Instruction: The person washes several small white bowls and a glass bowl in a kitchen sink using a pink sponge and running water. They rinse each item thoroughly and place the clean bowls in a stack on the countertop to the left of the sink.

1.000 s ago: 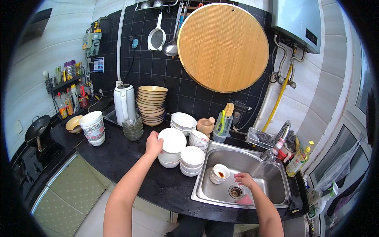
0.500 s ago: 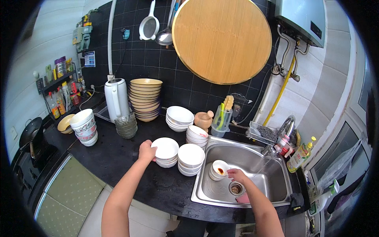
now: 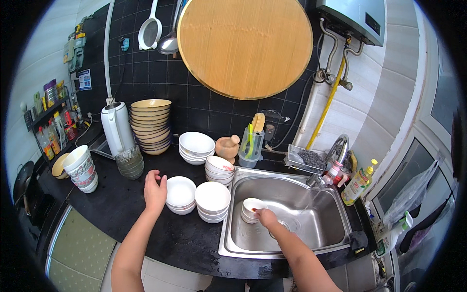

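My left hand is open, fingers apart, just left of a stack of white bowls on the counter. A second white bowl stack stands right beside it, close to the sink edge. In the steel sink sits a short stack of small white bowls. My right hand grips the rim of its top small bowl, which has a dark reddish-brown stain inside. The drain is partly covered by my right forearm. Water runs from the faucet into the sink's right side.
Behind stand more white bowls, red-marked bowls, a wooden mortar and a utensil holder. Tall tan bowls, glass bowls and a white kettle are further left. A soap bottle stands right of the sink.
My left hand has come off the white bowl stack and opened to its left. My right hand has closed on the small bowl's rim. The whole view has swung right.
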The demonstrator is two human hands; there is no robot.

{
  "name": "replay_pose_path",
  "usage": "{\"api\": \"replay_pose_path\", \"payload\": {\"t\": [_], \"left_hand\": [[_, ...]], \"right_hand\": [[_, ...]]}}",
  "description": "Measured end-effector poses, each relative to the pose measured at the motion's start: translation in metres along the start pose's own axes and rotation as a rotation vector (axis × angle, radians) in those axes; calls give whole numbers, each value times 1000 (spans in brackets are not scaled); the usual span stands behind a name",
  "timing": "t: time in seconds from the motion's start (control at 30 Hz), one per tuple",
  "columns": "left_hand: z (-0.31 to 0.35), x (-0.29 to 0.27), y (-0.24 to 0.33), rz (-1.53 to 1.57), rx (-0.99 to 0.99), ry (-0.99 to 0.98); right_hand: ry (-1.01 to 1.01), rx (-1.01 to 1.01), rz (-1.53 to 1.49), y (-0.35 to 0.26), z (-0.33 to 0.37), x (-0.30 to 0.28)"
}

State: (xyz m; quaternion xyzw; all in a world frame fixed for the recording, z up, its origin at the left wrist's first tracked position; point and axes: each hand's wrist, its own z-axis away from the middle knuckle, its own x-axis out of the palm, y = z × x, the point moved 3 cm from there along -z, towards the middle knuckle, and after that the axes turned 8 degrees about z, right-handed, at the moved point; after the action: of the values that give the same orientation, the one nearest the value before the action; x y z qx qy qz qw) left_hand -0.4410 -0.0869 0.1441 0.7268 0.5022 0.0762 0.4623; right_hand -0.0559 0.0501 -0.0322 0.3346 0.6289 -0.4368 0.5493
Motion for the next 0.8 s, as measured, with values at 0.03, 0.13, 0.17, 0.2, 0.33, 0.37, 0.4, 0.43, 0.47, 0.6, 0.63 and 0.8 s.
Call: {"api": "replay_pose_path", "payload": {"t": [0.03, 0.13, 0.17, 0.2, 0.33, 0.37, 0.4, 0.43, 0.47, 0.6, 0.63, 0.8], "left_hand": [[-1, 0, 2, 0, 34, 42], [-3, 0, 19, 31, -24, 62], [-3, 1, 25, 38, -33, 46], [-2, 0, 31, 39, -44, 35], [0, 4, 40, 85, 1, 44], [1, 3, 46, 93, 42, 50], [3, 6, 51, 107, 79, 52], [5, 9, 59, 152, 65, 45], [8, 11, 71, 185, 100, 29], [23, 27, 120, 300, 326, -9], [29, 34, 134, 341, 363, -35], [74, 89, 190, 478, 490, -247]], "right_hand": [[72, -27, -28, 6, -4, 4], [172, 39, -244, 21, -5, 6], [186, 86, -338, 26, -4, 5], [183, 124, -430, 27, -1, -3], [221, 243, -751, 49, 11, -24], [232, 275, -814, 61, 13, -26], [243, 313, -871, 75, 18, -29], [244, 326, -919, 90, 23, -34], [233, 391, -1027, 104, 31, -38], [162, 548, -1205, 165, 60, -40], [151, 588, -1256, 175, 66, -37], [111, 740, -1574, 198, 83, -34]]}}
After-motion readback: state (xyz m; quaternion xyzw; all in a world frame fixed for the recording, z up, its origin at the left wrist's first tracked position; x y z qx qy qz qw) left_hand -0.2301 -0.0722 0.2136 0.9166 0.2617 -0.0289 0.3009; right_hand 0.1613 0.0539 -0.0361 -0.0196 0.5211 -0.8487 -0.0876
